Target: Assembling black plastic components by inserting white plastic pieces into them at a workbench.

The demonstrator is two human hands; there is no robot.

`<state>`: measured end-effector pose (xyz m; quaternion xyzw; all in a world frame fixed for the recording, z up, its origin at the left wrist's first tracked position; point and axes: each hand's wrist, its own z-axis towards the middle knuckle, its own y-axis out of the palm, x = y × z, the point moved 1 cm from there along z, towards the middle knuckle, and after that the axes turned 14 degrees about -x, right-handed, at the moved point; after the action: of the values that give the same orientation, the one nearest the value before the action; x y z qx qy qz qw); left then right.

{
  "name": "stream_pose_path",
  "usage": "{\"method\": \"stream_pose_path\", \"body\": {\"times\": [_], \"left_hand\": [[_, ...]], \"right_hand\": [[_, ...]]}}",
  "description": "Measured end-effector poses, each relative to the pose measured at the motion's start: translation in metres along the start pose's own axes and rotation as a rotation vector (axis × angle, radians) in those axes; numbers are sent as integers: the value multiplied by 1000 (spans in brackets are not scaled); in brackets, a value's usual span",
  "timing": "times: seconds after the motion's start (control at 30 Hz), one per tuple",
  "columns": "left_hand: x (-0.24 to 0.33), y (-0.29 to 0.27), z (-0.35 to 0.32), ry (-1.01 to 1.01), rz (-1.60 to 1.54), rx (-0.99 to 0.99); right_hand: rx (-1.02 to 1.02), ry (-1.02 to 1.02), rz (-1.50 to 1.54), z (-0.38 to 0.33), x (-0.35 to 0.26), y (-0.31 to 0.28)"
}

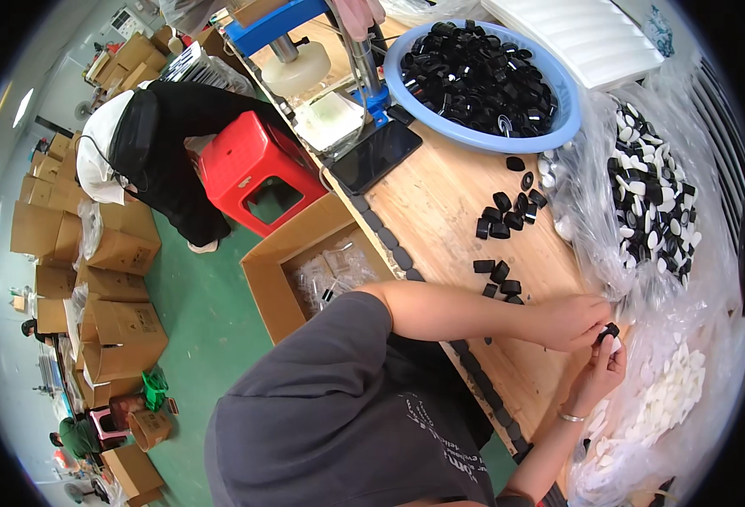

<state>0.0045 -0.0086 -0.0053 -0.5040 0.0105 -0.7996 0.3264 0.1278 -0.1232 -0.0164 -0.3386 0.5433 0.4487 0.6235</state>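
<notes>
Both my hands meet over the table's edge beside the plastic bags. My left hand (pixel 577 323), on the upper arm in view, has its fingers closed in a pinch at a small black oval cap (pixel 608 333). From below, my right hand (pixel 602 373), with a bracelet at the wrist, grips the same cap between thumb and fingers. A small white piece (pixel 615 346) shows at the right fingertips, just under the cap; how the two fit together is too small to tell. Several loose black caps (pixel 508 221) lie on the wooden table (pixel 440 211) near my left forearm.
A blue basin (pixel 484 145) heaped with black caps stands at the far end by a blue-framed press (pixel 284 51) and a phone (pixel 376 158). Plastic bags hold black and white pieces (pixel 655 198) and white pieces (pixel 672 393). An open carton (pixel 271 287), a red stool (pixel 258 173) and a bending person are alongside.
</notes>
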Motion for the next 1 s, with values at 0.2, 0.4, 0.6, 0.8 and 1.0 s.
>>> {"method": "stream_pose_path", "body": {"times": [0.2, 0.4, 0.6, 0.8, 1.0], "left_hand": [[2, -1, -5, -44, -7, -1], [-7, 3, 0, 12, -39, -46], [0, -5, -4, -189, -177, -85], [0, 0, 0, -163, -157, 26], [-6, -7, -1, -120, -137, -126]], "right_hand": [[5, 31, -46, 1, -2, 3], [35, 74, -119, -6, -4, -3], [92, 64, 231, 1, -15, 24], [123, 19, 284, 3, -22, 22], [16, 102, 167, 1, -27, 17]]}}
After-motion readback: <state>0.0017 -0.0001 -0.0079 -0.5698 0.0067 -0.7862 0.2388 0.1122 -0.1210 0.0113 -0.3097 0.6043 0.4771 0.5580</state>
